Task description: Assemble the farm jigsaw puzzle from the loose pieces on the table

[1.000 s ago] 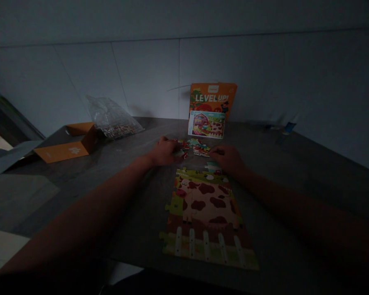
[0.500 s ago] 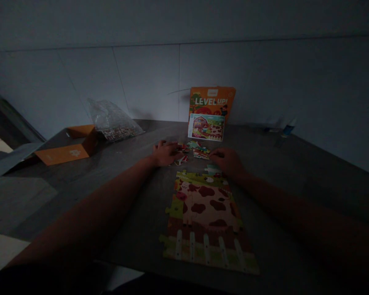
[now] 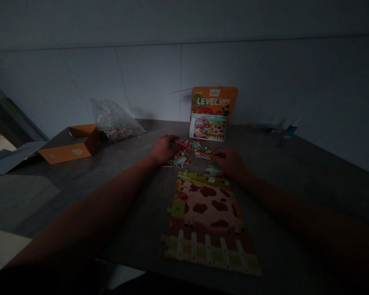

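Note:
A partly joined jigsaw puzzle (image 3: 207,217) with a spotted cow and a white fence lies in front of me. Beyond its top edge is a small pile of loose puzzle pieces (image 3: 202,153). My left hand (image 3: 164,150) is at the pile's left side, fingers bent around a red puzzle piece (image 3: 183,144); its fingertips are partly hidden. More pieces (image 3: 182,162) lie just below it. At the pile's right side my right hand (image 3: 229,160) is closed, thumb and fingers together; what they hold is hidden. A pale green piece (image 3: 214,169) shows beside its wrist, at the puzzle's top edge.
A picture card (image 3: 208,128) of a farm leans on an orange "LEVEL UP!" box (image 3: 213,100) by the wall. Leftward stand a clear plastic bag (image 3: 113,119) of small pieces and an open orange box (image 3: 66,153). A small blue-labelled bottle (image 3: 291,128) is at the right.
My left hand has risen from lying spread over the pieces, its fingers now bent around a red one, uncovering pieces beneath. My right hand has hardly moved.

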Motion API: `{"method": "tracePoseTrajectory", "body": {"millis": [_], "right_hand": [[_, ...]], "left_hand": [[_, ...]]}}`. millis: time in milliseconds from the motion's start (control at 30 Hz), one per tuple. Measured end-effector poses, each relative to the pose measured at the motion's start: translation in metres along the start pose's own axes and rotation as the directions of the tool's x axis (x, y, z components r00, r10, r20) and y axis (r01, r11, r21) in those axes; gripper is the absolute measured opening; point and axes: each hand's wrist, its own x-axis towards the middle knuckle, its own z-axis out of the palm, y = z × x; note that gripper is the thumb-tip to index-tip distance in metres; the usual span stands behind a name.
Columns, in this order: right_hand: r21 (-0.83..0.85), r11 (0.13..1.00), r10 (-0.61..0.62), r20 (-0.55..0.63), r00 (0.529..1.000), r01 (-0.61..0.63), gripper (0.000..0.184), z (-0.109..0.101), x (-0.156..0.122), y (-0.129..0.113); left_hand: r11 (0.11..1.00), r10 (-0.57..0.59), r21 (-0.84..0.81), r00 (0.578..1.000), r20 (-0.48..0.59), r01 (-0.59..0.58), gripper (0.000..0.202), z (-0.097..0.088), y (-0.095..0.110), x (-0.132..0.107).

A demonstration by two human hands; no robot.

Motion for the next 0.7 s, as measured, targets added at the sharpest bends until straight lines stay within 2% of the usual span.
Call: {"method": "tracePoseTrajectory", "body": {"millis": [233, 467, 600, 700], "right_hand": [[-0.011, 1.0, -0.016, 0.001, 1.0, 0.016, 0.014, 0.0, 0.0, 0.001], [-0.032, 0.999, -0.022, 0.013, 1.0, 0.023, 0.014, -0.001, 0.0, 0.0], [-0.023, 0.999, -0.034, 0.011, 0.999, 0.034, 0.013, -0.001, 0.0, 0.001], [0.0, 0.999, -0.051, 0.007, 0.999, 0.051, 0.013, -0.001, 0.0, 0.001]], "left_hand": [[0.951, -0.077, -0.303, 0.995, -0.058, 0.056, 0.037, -0.004, 0.005, 0.001], [0.869, -0.18, -0.473, 0.983, -0.027, 0.146, 0.031, -0.002, 0.005, -0.001], [0.883, -0.162, -0.461, 0.98, -0.118, 0.091, 0.031, -0.001, -0.002, 0.002], [0.953, -0.146, -0.289, 0.973, -0.179, 0.09, 0.041, -0.007, -0.006, 0.003]]}}
